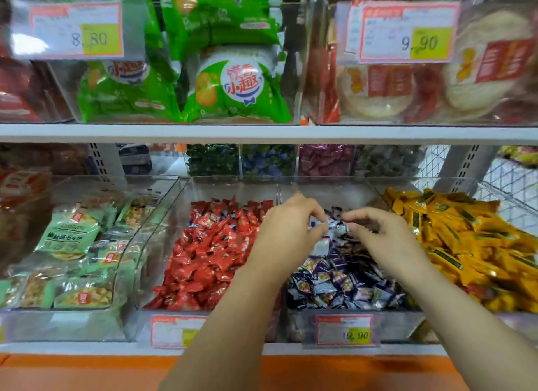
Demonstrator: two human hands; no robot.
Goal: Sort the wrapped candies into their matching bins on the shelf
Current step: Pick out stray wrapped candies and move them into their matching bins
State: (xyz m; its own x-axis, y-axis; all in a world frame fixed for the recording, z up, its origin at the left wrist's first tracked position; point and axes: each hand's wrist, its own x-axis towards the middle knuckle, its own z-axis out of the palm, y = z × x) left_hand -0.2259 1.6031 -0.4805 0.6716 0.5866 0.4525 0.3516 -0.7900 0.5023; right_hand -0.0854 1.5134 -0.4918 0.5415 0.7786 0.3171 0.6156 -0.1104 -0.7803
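Here left hand [286,230] and right hand [387,239] pinch one blue candy [334,227]

Above the fingers [308,208], open air runs up to the white shelf board [262,134], the widest way in or out. Beneath them a heap of blue candies [343,280] fills the bin. At the left hand [286,230] a clear divider [278,194] and the red candies [215,245] bar sideways travel. Right of the right hand [387,239], a clear wall [378,197] fronts the yellow candies [465,239]. Between the fingertips, the pinched wrapped candy [334,227] closes the gap. Beyond them the clear back wall [329,186] stands near.
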